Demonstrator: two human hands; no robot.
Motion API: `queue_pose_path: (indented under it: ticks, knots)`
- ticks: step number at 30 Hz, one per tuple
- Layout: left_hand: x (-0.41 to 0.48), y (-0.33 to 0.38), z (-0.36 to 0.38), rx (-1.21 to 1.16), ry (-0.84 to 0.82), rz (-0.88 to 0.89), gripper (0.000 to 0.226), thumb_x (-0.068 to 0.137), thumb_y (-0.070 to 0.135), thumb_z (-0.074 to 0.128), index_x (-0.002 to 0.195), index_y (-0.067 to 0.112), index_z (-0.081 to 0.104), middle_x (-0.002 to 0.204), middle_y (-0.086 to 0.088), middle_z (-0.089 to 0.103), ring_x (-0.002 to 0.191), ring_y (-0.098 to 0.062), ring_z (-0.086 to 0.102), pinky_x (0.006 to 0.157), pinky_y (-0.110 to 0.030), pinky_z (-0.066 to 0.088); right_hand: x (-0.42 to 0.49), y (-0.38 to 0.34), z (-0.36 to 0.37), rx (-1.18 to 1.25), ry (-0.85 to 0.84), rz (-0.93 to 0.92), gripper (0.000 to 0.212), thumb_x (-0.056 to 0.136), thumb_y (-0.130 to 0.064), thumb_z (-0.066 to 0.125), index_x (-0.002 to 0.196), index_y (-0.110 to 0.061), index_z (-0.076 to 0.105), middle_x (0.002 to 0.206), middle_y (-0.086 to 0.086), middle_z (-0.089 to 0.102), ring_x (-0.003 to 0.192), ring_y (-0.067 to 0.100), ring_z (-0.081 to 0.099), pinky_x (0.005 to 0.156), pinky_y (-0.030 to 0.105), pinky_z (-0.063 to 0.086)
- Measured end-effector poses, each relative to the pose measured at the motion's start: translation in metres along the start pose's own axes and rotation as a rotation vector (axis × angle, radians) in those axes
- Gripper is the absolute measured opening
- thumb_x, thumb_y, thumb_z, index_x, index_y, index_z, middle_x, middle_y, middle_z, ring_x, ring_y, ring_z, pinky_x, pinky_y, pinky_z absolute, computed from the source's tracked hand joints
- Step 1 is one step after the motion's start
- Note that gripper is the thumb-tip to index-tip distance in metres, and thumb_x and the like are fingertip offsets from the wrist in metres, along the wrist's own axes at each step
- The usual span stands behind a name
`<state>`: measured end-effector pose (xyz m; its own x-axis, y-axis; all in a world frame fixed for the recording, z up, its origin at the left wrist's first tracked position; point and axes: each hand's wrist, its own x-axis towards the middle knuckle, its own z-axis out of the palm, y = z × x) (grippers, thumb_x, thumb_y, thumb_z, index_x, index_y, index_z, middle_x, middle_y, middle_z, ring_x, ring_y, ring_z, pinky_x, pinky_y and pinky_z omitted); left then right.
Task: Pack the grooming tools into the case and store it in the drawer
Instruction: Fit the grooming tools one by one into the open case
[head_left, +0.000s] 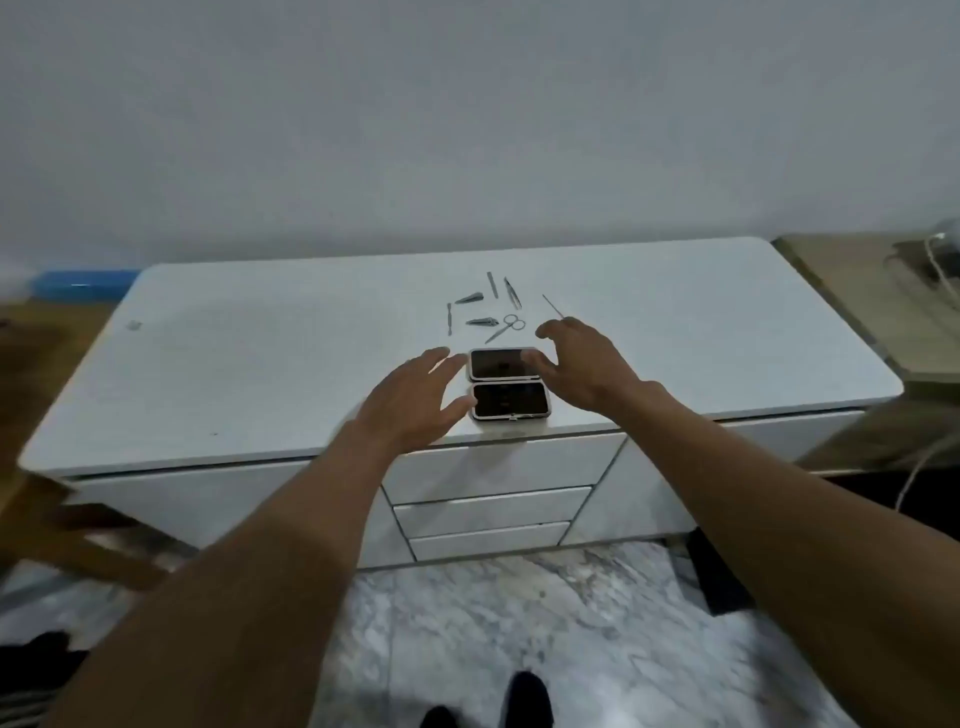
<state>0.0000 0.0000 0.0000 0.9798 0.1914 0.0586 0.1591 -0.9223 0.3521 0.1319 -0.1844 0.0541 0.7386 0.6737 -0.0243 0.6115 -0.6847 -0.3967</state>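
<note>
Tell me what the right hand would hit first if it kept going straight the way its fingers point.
Probably the scissors: the right hand is open beside the case, fingers aimed forward and slightly left toward the loose tools. Its height above the top is unclear, so it might pass over them.

The small grooming tools (488, 309) near the frame's centre are too tiny to identify individually. The right hand (582, 364) covers the open case (506, 382) at its right edge. Blurred objects at the far right (930, 270) are cropped by the frame.

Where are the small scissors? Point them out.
In the head view, the scissors lie on the white cabinet top, just beyond the open case, near the right hand.
</note>
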Motion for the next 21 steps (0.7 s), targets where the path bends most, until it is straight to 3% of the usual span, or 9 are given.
queue_pose_path:
  ticks: [7,12,16,21]
  knots:
    - [0.020,-0.005,0.027,-0.080,-0.061,-0.156,0.063,0.097,0.051,0.044,0.153,0.030,0.022,0.161,-0.002,0.019,0.147,-0.017,0.018,0.117,-0.034,0.019,0.029,0.023,0.013,-0.027,-0.071,-0.023,0.049,0.096,-0.039,0.048,0.134,-0.008,0.046,0.137,0.014,0.051,0.125,0.031,0.050,0.100,0.040,0.041]
    - [0.036,-0.017,0.035,-0.070,-0.112,-0.145,0.060,0.096,0.053,0.044,0.151,0.035,0.025,0.161,-0.002,0.018,0.147,-0.019,0.018,0.118,-0.036,0.018,0.057,0.025,0.025,-0.017,-0.091,-0.042,0.046,0.096,-0.035,0.048,0.134,-0.009,0.046,0.136,0.013,0.052,0.124,0.031,0.050,0.100,0.038,0.042]
    - [0.041,-0.035,0.048,-0.041,-0.110,-0.073,0.064,0.091,0.064,0.036,0.146,0.032,0.040,0.155,-0.011,0.033,0.143,-0.027,0.028,0.116,-0.039,0.024,0.086,0.023,0.033,0.003,-0.095,-0.024,0.043,0.095,-0.031,0.049,0.133,-0.011,0.047,0.133,0.013,0.054,0.122,0.032,0.052,0.098,0.039,0.042]
    - [0.039,-0.045,0.065,-0.023,0.035,0.005,0.056,0.094,0.058,0.042,0.141,0.029,0.048,0.144,-0.012,0.045,0.132,-0.027,0.041,0.111,-0.039,0.033,0.123,0.015,0.049,-0.004,-0.133,0.021,0.038,0.094,-0.028,0.051,0.128,-0.011,0.051,0.126,0.013,0.056,0.115,0.033,0.053,0.092,0.038,0.044]
